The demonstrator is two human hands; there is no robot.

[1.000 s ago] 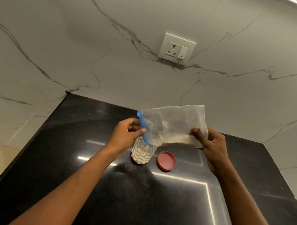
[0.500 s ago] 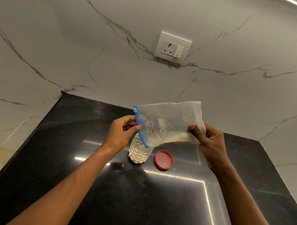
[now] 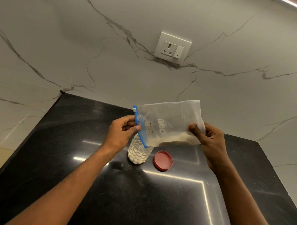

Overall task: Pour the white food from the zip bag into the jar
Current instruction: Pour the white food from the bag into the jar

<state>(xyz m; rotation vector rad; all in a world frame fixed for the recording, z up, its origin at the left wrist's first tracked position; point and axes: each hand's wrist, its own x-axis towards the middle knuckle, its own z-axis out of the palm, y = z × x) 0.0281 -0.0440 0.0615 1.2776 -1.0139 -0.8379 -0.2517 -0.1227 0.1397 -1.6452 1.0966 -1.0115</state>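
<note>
Two bare forearms reach over the glossy black stone worktop (image 3: 135,201) toward its far edge. The left hand (image 3: 122,135) pinches the blue zip strip of the clear plastic zip bag (image 3: 168,123), grip closed on its mouth end; the right hand (image 3: 212,142) is closed on the bag's bottom end. The bag hangs between them, long axis running left to right, mouth tilted down onto the ribbed clear jar (image 3: 139,152). White food (image 3: 138,156) partly fills the upright jar. A round red lid (image 3: 163,160) lies flat just right of it. Behind, a white wall socket (image 3: 172,48) sits on the marble wall.
</note>
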